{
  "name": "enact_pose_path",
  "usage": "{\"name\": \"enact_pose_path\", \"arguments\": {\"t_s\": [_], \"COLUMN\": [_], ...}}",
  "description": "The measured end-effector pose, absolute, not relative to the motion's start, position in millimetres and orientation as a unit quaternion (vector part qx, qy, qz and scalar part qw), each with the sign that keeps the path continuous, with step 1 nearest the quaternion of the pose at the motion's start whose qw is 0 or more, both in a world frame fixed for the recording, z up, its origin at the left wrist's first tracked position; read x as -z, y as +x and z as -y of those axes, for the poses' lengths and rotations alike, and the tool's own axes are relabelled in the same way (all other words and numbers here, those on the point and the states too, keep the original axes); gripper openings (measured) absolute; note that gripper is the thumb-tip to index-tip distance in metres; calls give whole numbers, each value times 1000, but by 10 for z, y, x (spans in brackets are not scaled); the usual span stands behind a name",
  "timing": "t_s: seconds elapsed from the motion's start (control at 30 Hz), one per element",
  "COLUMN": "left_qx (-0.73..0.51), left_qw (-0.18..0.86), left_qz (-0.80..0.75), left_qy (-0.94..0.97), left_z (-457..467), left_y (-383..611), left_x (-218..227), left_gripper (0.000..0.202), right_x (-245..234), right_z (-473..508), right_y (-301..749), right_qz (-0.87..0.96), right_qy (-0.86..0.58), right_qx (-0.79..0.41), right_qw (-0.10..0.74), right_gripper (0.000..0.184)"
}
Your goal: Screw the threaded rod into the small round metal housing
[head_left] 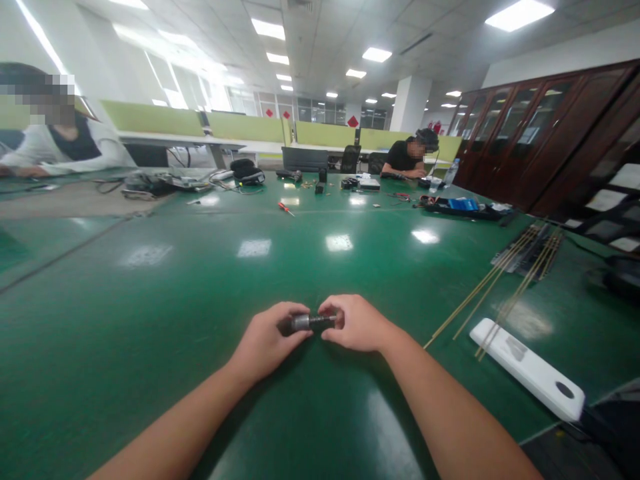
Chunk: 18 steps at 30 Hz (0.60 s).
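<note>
A small dark cylindrical part point(311, 323) with a grey metal band lies crosswise between my two hands, just above the green table point(200, 293). My left hand point(267, 340) is curled round its left end. My right hand point(354, 323) pinches its right end with thumb and fingertips. Both forearms reach in from the bottom edge. What the part is cannot be made out.
A white power strip point(530, 368) lies at the right, with several thin brass rods point(500, 287) across and beyond it. A red screwdriver point(286, 209), cables and tools sit farther back. One person sits at the far left point(60, 143), another at the far end point(410, 157). Dark cabinets point(550, 127) line the right wall.
</note>
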<state>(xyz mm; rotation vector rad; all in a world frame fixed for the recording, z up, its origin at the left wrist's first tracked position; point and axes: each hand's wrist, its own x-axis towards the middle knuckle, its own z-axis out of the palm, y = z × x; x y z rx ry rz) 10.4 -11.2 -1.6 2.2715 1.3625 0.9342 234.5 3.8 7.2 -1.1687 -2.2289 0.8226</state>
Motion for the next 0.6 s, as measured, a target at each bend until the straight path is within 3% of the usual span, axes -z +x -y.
{"name": "enact_pose_path", "arguments": {"t_s": [0.6], "left_qx": [-352], "left_qw": [197], "left_qz": [-416], "left_qy": [815], "left_z": [177], "left_y": [126], "left_x": [30], "left_gripper": [23], "right_x": [-53], "right_z": [7], "right_y": [2304], "right_qz": [834], "right_qy": [-377], "right_qx": [-271], "right_qw": [298], "right_gripper": [10]}}
